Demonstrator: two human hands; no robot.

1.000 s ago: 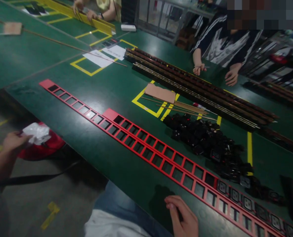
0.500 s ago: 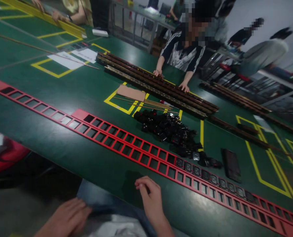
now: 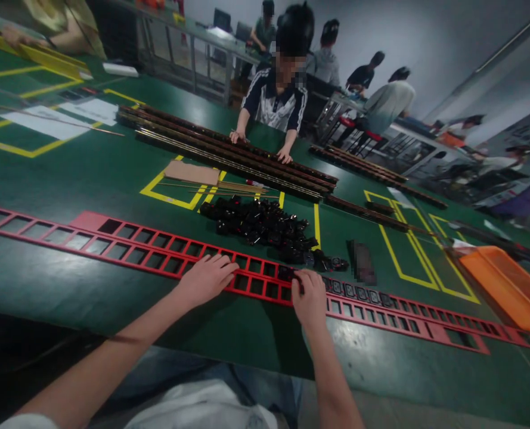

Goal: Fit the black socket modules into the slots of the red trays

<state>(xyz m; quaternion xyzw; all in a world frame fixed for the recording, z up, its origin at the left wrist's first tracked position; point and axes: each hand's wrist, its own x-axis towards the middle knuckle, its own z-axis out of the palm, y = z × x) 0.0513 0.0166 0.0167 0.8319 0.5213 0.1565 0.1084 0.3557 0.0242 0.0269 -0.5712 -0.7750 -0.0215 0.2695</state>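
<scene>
A long red slotted frame (image 3: 126,250) lies across the green table (image 3: 90,173) in front of me. My left hand (image 3: 206,279) rests flat on the frame, fingers stretched out. My right hand (image 3: 310,298) is on the frame a little to the right, fingers curled down at a black socket (image 3: 287,273) in a slot. Right of that hand, several slots hold black sockets (image 3: 358,293). A pile of loose black sockets (image 3: 265,226) lies just behind the frame.
Long dark strips (image 3: 229,152) lie across the table's far half, where a person in a striped top (image 3: 274,101) leans with both hands on them. Cardboard (image 3: 192,173) and thin rods lie on yellow floor-tape marks. An orange tray (image 3: 506,286) sits at the right. More people stand behind.
Both my hands have come up from the table's near edge and my lap onto the red frame. The view has swung right and upward.
</scene>
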